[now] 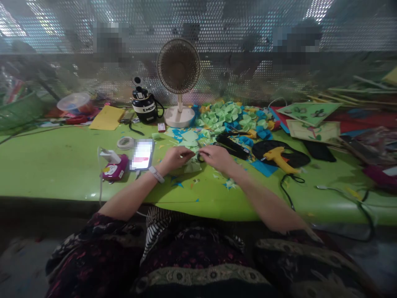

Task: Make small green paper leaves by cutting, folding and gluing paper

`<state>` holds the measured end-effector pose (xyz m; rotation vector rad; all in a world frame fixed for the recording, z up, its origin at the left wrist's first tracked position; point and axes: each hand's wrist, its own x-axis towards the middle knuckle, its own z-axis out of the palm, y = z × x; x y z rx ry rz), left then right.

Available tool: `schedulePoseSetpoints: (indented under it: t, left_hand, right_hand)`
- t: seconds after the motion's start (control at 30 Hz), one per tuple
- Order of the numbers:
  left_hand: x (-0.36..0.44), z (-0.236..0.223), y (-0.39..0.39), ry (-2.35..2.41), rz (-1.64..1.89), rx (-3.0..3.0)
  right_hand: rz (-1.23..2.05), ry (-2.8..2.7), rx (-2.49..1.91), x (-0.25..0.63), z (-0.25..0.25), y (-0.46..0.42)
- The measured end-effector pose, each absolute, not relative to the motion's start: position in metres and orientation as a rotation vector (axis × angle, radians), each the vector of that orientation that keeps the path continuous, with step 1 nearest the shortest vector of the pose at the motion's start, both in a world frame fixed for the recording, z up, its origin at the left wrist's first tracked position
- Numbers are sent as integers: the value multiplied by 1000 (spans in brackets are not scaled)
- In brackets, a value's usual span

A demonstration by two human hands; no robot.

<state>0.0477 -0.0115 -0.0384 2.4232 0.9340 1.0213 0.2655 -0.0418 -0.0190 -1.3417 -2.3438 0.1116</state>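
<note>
My left hand (178,159) is closed in a pinch at a small piece of light green paper (195,150), partly hidden by the fingertips. Close beside it, my right hand (215,157) curls around small scissors (201,158), whose dark handle loop shows under the fingers. Both hands are just above the table, their fingertips nearly meeting. Under them lie a light green paper piece (192,167) and scattered blue and yellow scraps. Behind them is a heap of folded light green paper shapes (226,118), mixed with blue and yellow ones.
A black stapler (232,147) and a yellow glue gun (281,159) lie to the right. A lit phone (142,154), a tape roll (125,143) and a purple box (116,169) are left. A fan (179,118) and a black bottle (145,108) stand behind on the green table (62,165).
</note>
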Motion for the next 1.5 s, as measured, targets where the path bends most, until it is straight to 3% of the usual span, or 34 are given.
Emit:
schedulePoseSetpoints:
  t: [0.33,0.63,1.5]
  left_hand:
    - [43,-27,-11,1056,685,2498]
    - [45,-15,-17,1018,326,2554]
    - [43,-30,-10,891,434,2458]
  right_hand:
    - [575,-2598,-1495,283,14,-47]
    - [657,-2623,-1519,283,13,-45]
    - [580,-2613,-1480,266,9,-54]
